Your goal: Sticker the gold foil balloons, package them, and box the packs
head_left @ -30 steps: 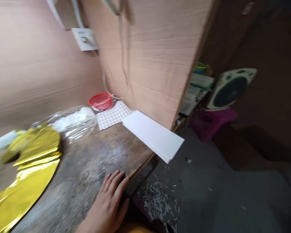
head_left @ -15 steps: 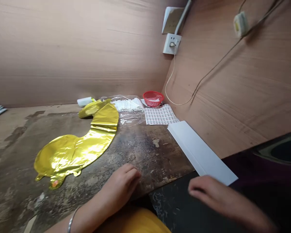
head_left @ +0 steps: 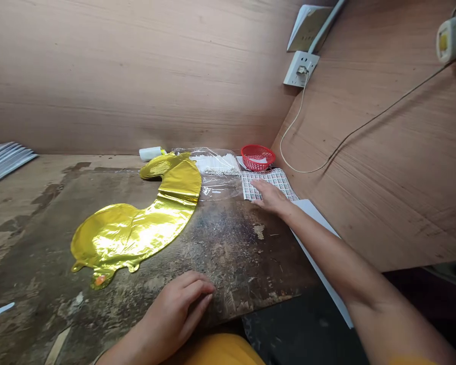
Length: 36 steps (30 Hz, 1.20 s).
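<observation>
My right hand [head_left: 270, 196] reaches over the near edge of a sheet of small printed stickers [head_left: 285, 181], fingers stretched out and thumb apart, with nothing held; I cannot tell whether it touches the sheet. My left hand [head_left: 184, 304] rests at the table's front edge, its fingers curled together and nothing visible in them. To the left lies a flat, curved gold foil balloon [head_left: 137, 228], with an orange spot on one of its tabs. Under my right forearm is a stack of white card strips [head_left: 315, 215], partly covered.
A red plastic basket [head_left: 257, 158] stands behind the stickers. Beside it lies a clear bag of white sticks [head_left: 216, 165], and a white roll [head_left: 151, 153] is farther left. A stack of sheets [head_left: 7, 158] sits far left. A cable [head_left: 359, 131] runs from the wall socket [head_left: 302, 69].
My right hand has moved forward and left, from above the white strips to the sticker sheet, and its fingers have opened. The left hand stays near the table edge. The view has shifted.
</observation>
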Available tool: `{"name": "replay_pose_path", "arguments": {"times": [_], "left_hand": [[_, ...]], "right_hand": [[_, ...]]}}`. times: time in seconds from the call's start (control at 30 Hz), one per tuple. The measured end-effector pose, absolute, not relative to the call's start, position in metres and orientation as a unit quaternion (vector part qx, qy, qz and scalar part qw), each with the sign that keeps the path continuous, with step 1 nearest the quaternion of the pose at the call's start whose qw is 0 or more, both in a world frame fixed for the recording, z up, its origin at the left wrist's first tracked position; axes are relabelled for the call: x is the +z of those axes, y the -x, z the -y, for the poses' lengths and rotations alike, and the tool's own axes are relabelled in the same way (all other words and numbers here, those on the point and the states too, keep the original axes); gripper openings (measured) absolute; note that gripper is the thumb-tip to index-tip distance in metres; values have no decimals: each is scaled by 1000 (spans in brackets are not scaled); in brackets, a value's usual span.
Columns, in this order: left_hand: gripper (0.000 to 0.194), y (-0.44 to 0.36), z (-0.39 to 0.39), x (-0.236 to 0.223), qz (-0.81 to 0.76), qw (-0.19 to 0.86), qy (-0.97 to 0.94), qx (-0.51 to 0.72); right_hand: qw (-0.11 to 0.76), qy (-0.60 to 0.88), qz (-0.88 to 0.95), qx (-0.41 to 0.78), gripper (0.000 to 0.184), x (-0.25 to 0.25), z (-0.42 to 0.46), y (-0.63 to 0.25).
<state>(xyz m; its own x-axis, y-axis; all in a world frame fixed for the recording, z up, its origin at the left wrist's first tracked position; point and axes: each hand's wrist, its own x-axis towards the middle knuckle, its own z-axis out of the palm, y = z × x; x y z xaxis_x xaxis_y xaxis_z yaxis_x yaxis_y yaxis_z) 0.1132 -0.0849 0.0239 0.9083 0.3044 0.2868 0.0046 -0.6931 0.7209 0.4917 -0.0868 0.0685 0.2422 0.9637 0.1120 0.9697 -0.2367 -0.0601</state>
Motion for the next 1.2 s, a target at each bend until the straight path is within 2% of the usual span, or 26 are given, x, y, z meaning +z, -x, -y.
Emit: {"name": "replay_pose_path", "arguments": {"times": [0.07, 0.2, 0.37, 0.6, 0.83, 1.2], "left_hand": [[19, -107, 82, 21, -93, 384, -899, 188], [20, -96, 77, 16, -114, 380, -898, 190], [16, -94, 76, 11, -135, 391, -890, 193], [17, -98, 76, 8, -139, 389, -888, 200], [16, -96, 77, 1, -142, 385, -890, 200], [17, -96, 78, -1, -152, 383, -886, 213]], "right_hand": [[34, 795, 606, -1, 58, 53, 76, -498], [6, 811, 585, 19, 36, 35, 72, -506], [-9, 815, 580, 13, 28, 27, 75, -504], [18, 817, 577, -4, 37, 27, 77, -507], [26, 812, 583, 5, 27, 20, 77, -502], [106, 854, 507, 47, 29, 34, 72, -536]]}}
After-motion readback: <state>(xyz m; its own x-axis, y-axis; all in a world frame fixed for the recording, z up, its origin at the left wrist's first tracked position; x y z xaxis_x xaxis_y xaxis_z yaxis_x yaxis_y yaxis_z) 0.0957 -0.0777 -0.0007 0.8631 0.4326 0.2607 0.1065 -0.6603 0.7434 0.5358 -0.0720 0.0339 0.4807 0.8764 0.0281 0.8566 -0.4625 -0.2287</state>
